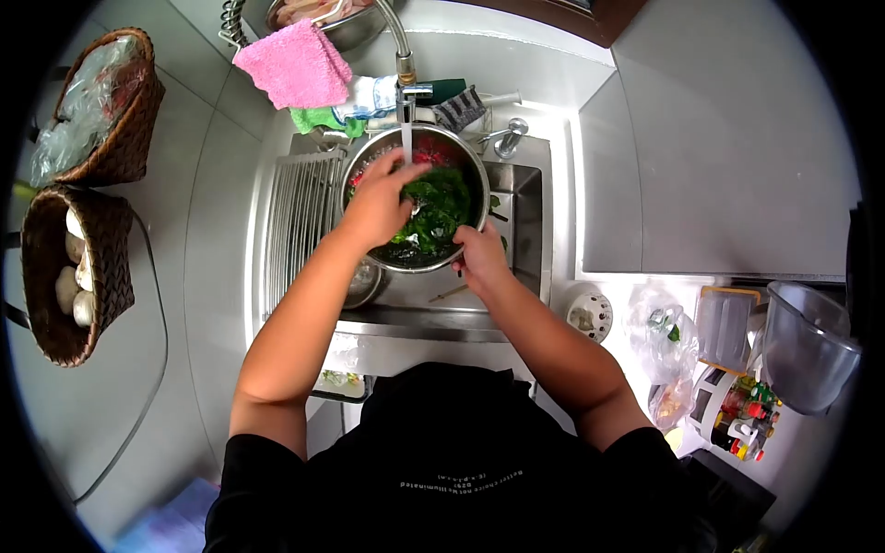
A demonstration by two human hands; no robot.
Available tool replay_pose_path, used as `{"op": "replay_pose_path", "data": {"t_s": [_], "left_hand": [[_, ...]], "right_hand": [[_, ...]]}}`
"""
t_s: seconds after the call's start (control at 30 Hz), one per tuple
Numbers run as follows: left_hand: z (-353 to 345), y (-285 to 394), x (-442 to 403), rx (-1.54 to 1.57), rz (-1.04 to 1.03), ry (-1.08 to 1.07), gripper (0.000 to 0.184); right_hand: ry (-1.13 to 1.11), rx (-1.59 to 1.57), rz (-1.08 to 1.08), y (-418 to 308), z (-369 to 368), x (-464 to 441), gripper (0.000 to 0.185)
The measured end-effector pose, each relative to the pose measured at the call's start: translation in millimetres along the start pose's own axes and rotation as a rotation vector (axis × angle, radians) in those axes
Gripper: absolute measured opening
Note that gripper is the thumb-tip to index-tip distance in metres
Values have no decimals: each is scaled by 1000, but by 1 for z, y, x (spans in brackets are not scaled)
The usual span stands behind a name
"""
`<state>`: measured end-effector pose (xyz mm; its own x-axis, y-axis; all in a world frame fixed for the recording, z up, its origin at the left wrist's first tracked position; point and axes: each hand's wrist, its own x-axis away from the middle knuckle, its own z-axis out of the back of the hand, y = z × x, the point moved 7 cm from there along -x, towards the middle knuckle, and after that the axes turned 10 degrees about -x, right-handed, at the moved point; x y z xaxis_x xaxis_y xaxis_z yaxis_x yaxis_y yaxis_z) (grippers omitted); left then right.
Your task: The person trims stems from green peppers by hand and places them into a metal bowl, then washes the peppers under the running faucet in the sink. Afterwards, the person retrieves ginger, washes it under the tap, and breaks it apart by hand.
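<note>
A round metal bowl (481, 189) stands in the sink under the faucet (405, 69), and water runs down into it. Dark green leaves (435, 205) fill much of the bowl, with something red near its far side. My left hand (378, 198) reaches over the bowl's left part, fingers apart above the leaves and beside the stream. On the right, my right hand (481, 253) grips the bowl's near right rim between thumb and fingers.
A metal rack (300, 230) lies at the sink's left. Pink cloth (295, 64) hangs behind it. Two woven baskets (115, 253) (138, 138) are at far left. A clear plastic container (807, 346), plastic bags (656, 332) and bottles (745, 415) stand at the right.
</note>
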<state>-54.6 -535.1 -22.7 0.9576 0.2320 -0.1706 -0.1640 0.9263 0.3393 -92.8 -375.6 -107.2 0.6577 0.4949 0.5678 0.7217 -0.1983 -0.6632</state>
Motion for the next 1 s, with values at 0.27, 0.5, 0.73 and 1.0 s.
{"op": "replay_pose_path", "data": {"t_s": [0.27, 0.5, 0.73, 1.0], "left_hand": [[-53, -10, 8, 3, 505, -110, 78], [-33, -11, 5, 183, 97, -37, 72], [-13, 19, 29, -264, 298, -253, 88], [-15, -18, 9, -144, 257, -115, 74]], "right_hand": [[18, -58, -73, 31, -3, -5, 37], [21, -4, -54, 16, 8, 0, 36], [-32, -44, -49, 18, -2, -7, 35], [-29, 14, -44, 14, -11, -1, 43]]}}
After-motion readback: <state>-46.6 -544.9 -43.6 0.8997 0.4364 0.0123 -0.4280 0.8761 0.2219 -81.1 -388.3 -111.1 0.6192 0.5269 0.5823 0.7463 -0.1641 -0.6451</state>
